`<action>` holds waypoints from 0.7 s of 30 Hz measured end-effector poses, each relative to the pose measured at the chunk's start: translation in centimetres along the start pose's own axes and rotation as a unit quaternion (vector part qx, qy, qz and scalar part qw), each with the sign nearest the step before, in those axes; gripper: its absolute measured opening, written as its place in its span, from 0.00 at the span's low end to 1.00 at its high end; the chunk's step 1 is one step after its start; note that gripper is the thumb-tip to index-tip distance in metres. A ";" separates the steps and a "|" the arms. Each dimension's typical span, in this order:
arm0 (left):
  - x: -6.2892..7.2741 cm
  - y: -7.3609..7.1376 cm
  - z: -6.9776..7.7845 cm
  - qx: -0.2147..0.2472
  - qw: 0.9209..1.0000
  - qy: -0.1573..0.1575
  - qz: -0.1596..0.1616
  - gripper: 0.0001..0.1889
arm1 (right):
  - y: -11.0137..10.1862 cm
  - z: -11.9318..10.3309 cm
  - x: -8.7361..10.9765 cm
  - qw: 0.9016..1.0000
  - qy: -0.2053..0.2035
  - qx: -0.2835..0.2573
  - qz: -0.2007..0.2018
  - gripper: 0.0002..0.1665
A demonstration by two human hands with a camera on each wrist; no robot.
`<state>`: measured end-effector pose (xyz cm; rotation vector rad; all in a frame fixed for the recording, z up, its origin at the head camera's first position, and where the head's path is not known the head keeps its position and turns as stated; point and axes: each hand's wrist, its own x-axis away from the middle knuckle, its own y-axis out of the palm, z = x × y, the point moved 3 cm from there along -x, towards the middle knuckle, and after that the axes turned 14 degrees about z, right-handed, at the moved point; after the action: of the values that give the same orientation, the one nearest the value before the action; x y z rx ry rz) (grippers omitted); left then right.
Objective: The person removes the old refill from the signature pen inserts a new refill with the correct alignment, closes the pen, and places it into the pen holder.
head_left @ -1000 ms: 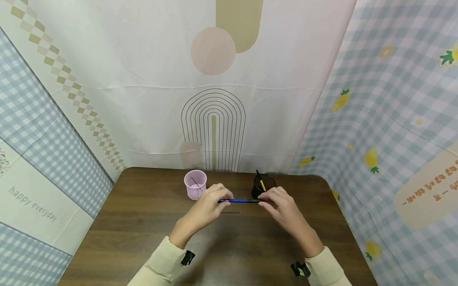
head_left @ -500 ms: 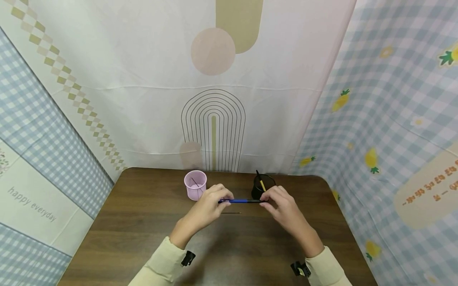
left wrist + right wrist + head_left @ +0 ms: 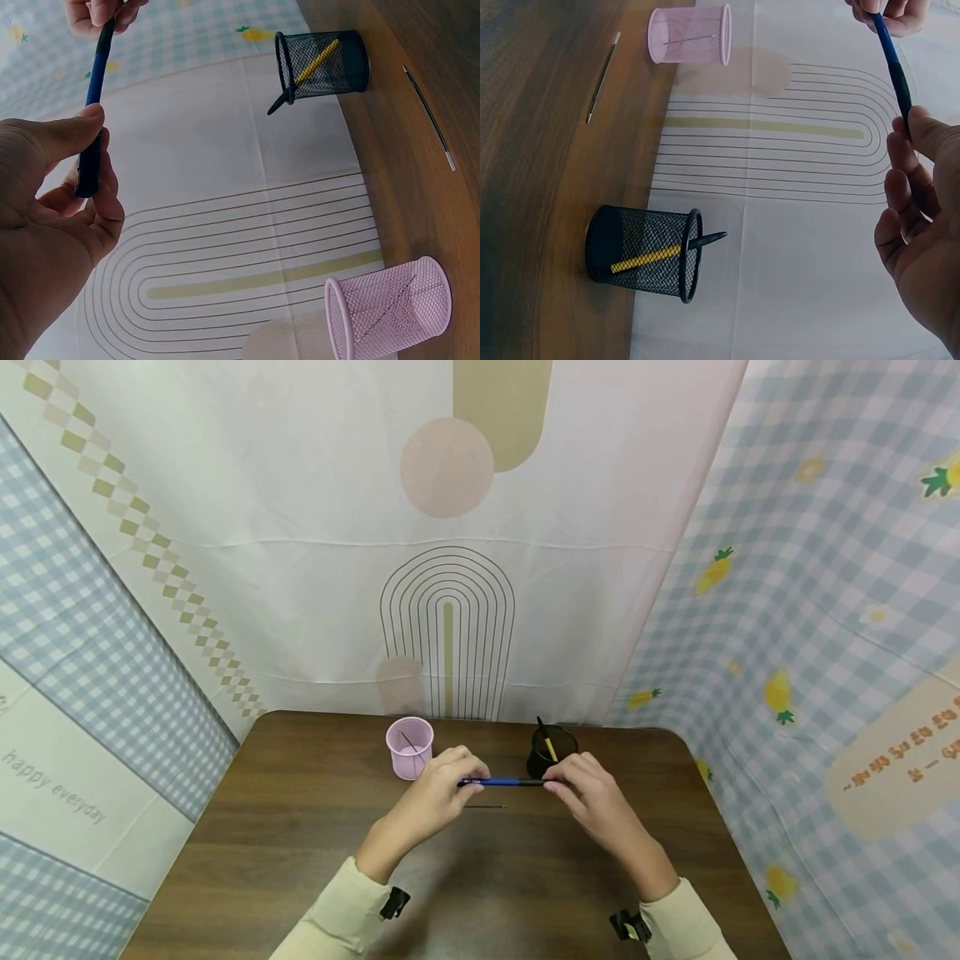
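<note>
A blue pen with a black front part is held level above the table, between both hands. My left hand pinches one end with thumb and fingers. At the other end, my right hand pinches the black tip part, seen closely in the right wrist view. Below the pen a thin pen refill lies on the table. Behind the right hand stands a black mesh pen cup holding a yellow and black pen. A pink mesh cup, beyond the left hand, has a thin dark rod in it.
The brown wooden table reaches back to a patterned cloth wall. Checked cloths hang at both sides. Both cups stand near the table's back edge.
The right hand has shifted very slightly along the pen's black end, outward and then partly back. Left hand, pen, cups and refill stay in place.
</note>
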<state>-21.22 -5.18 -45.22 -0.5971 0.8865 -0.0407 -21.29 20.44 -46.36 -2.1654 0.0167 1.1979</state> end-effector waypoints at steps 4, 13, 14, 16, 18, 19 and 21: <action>0.1 0.0 0.1 0.000 1.000 0.000 0.001 0.11 | 0.1 0.1 0.1 1.000 -0.002 0.001 -0.002 0.07; 0.1 -0.1 0.0 0.004 1.000 0.001 0.001 0.10 | 0.1 0.0 0.1 1.000 0.008 0.016 -0.001 0.12; 0.1 -0.1 -0.1 0.005 1.000 0.002 0.001 0.10 | 0.1 0.0 0.0 1.000 0.006 0.016 0.000 0.13; 0.0 -0.1 -0.1 0.007 1.000 0.002 0.002 0.11 | 0.1 -0.1 -0.1 1.000 0.001 0.017 0.003 0.15; 0.0 -0.1 -0.1 0.009 1.000 0.002 0.002 0.11 | 0.1 -0.1 -0.2 1.000 -0.003 0.012 0.005 0.16; 0.0 0.0 -0.2 0.009 1.000 0.001 0.002 0.11 | 0.2 -0.1 -0.2 1.000 -0.005 0.009 0.007 0.16; 0.0 0.0 -0.2 0.011 1.000 0.001 0.001 0.11 | 0.1 -0.2 -0.3 1.000 -0.009 0.008 0.011 0.17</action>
<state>-21.38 -5.29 -45.28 -0.5753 0.8867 -0.0488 -21.38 20.17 -46.16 -2.1457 0.0419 1.2261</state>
